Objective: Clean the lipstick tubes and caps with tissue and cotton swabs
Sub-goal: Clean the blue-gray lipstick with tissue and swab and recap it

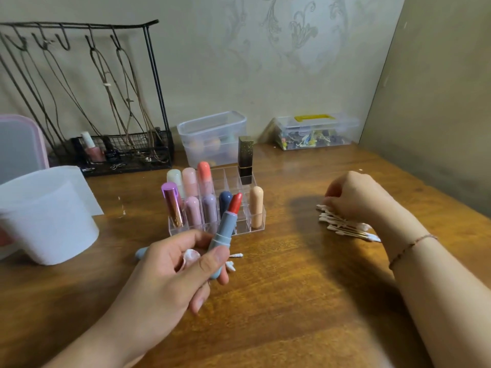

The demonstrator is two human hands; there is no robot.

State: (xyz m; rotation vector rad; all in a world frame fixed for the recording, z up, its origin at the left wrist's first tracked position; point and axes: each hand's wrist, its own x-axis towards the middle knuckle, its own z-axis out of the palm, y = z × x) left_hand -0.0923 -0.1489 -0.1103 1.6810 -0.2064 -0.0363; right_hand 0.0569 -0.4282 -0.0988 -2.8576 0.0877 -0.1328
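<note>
Now left hand (170, 272) grips one uncapped lipstick (225, 229); right hand (353, 195) pinches cotton swabs (345, 224).

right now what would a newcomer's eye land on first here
The open red lipstick, held up mid-frame by the left hand, draws the eye first. Behind it stands a clear organizer of pastel tubes. At right, the right hand reaches into a pile of cotton swabs on the wooden table.
</note>
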